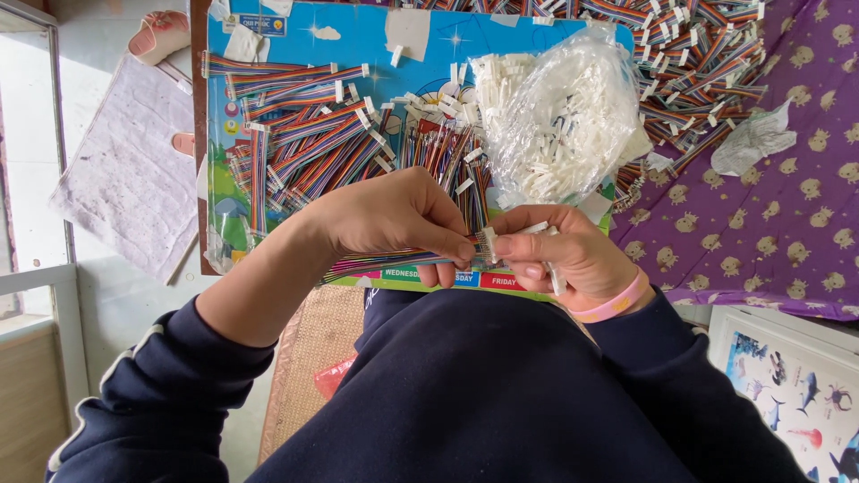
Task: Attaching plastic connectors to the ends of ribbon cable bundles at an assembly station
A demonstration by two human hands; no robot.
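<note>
Fingers [452,248] of the left hand [389,219] are pinched narrow on a multicoloured ribbon cable [385,261], held approx. level over the lap. Right hand [559,250] is closed on a small white connector [489,245], pressed against the cable end, w/ more white pieces tucked in the palm. A pink wristband [617,304] is worn on the right wrist. Just beyond, a blue picture board [358,40] is seen, piled w/ more ribbon cables [313,134]. Behind the right hand, a clear plastic bag [559,112] of white connectors is set on the board. Farther right, purple patterned cloth [787,215] is spread, w/ further cables heaped at the top.
</note>
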